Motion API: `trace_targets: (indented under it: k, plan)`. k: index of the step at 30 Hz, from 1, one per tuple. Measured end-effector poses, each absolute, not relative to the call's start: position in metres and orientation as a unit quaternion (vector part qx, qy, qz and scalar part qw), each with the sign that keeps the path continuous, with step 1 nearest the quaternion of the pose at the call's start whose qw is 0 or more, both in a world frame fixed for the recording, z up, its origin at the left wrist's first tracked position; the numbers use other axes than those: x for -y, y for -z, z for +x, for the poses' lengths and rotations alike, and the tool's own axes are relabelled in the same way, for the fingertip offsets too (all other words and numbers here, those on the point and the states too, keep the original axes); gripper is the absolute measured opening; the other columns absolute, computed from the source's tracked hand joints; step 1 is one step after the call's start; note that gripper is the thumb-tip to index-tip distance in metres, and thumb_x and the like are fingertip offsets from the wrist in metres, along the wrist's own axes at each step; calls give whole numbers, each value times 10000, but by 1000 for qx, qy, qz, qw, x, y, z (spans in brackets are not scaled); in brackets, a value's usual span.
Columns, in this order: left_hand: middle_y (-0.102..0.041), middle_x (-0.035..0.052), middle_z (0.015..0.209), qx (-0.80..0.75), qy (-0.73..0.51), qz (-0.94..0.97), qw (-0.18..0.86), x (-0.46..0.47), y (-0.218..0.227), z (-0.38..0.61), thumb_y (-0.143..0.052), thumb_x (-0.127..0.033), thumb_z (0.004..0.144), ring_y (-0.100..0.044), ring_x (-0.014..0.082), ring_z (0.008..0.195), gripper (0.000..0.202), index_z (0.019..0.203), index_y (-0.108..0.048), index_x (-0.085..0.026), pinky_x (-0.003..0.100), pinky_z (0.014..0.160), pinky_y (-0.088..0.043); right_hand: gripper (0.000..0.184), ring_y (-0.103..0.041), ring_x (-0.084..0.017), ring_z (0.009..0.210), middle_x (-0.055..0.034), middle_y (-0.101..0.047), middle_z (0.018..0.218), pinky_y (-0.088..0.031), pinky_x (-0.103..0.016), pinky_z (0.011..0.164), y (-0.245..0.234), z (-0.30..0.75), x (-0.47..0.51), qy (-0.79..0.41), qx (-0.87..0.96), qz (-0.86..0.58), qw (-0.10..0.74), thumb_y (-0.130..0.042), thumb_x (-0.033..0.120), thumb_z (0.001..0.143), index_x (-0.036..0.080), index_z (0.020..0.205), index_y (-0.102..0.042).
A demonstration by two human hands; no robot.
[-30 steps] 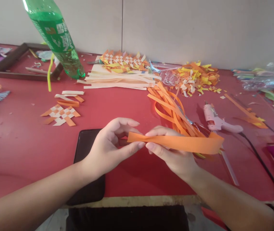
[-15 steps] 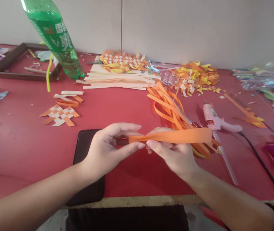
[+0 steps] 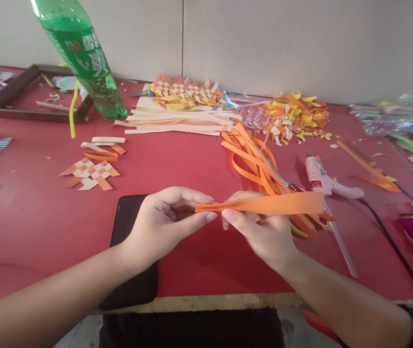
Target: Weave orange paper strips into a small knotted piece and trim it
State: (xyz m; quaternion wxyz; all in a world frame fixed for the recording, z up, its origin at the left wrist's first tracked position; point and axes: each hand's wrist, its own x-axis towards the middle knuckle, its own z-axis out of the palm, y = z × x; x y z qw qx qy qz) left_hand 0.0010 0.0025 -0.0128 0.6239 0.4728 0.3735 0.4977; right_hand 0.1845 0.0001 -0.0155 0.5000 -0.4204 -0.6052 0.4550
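In the head view, the left hand (image 3: 157, 227) has its thumb and fingers closed on the narrow end of an orange strip (image 3: 282, 203), which is creased lengthwise there into a slim fold; the right hand's (image 3: 266, 237) grip is also closed on it, thumb in front, fingers behind. Beyond the right thumb the strip fans out flat, smooth and matt like paper, held above the glossy red surface (image 3: 177, 164), whose near edge is rough and pale. Below the left wrist lies a black slab (image 3: 130, 285), thin, with rounded corners. Behind the right hand curls a loose bundle of orange strips (image 3: 252, 152), flat and ribbon-like; right of it rest a pink plastic glue gun (image 3: 318, 176) and a translucent rod (image 3: 343, 251). To the left sits a woven piece (image 3: 92, 170), checkered orange and white with pointed ends. Further back are straight cream strips (image 3: 181, 121), a jagged heap of orange, yellow and white scraps (image 3: 299, 113), a ridged pile of checkered weaving (image 3: 186, 89), a shiny green bottle (image 3: 86, 58) and a dark rectangular frame (image 3: 28, 115).
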Motion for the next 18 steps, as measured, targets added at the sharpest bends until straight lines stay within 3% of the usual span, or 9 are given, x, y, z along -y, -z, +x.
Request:
trace_targets:
  k: [18]
  plan:
    - [-799, -28, 827, -379, -491, 442, 648, -3, 10, 2, -800, -68, 720, -756, 95, 783, 165, 817, -735, -184, 138, 763, -609, 87, -592, -83, 521, 27, -632, 597, -489, -195, 460, 16, 183, 1, -470, 573, -441, 507, -718, 175, 798, 198, 716, -699]
